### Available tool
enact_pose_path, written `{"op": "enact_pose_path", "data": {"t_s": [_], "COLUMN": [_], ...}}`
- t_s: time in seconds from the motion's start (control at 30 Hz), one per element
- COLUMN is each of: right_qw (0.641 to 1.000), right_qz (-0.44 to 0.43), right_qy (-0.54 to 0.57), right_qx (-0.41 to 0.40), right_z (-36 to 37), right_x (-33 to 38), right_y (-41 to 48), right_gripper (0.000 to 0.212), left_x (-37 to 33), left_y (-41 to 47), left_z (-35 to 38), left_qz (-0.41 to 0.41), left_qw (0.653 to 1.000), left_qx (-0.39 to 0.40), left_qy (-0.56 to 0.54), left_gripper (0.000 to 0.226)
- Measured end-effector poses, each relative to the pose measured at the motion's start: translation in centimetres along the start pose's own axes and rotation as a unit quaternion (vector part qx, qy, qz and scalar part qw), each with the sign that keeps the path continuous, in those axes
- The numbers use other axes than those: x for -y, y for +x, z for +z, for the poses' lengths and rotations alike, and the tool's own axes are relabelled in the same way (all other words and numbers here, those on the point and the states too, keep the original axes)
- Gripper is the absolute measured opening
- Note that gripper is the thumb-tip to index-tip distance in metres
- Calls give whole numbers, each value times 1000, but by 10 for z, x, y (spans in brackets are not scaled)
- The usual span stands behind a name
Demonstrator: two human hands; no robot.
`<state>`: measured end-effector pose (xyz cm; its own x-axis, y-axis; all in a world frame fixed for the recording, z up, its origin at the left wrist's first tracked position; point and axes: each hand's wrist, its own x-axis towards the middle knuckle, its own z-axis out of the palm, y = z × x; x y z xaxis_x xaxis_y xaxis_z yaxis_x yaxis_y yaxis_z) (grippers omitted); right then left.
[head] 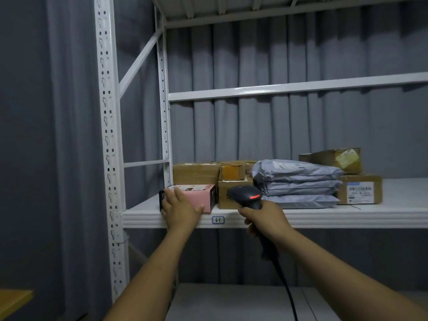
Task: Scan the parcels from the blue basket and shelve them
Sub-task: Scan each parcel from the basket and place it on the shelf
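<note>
Nearest, a black barcode scanner (246, 196) is being grasped by the right hand (264, 220), the grip clenched round its handle, with a cable hanging below. To its left, the left hand (178, 207) is being pressed flat against a pink parcel (199, 196), grip released and fingers straight. The parcel is being carried at the front left of the white shelf (301, 217), above a small tag (218, 220) possibly marked "6-1". Behind it, brown cardboard boxes (196, 173) and stacked grey mailer bags (298, 181) are being stored before a grey curtain (254, 123).
</note>
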<state>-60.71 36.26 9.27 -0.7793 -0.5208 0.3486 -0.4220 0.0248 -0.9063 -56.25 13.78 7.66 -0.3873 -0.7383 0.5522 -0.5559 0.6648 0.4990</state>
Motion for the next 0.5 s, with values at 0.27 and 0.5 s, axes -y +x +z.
{"op": "enact_pose_path", "data": {"t_s": [0.27,0.5], "right_qw": [999,999], "right_qz": [-14,41], "right_qy": [-40,-21], "right_qx": [-4,5], "right_z": [-21,-33], "right_x": [-11,-65], "right_y": [-23,-88], "right_gripper": [17,21], "left_x": [5,22], "left_y": [-33,-142], "left_z": [-8,5], "left_qz": [54,95], "left_qw": [997,982], "left_qx": [42,144], "left_qy": [27,71], "left_gripper": [84,65]}}
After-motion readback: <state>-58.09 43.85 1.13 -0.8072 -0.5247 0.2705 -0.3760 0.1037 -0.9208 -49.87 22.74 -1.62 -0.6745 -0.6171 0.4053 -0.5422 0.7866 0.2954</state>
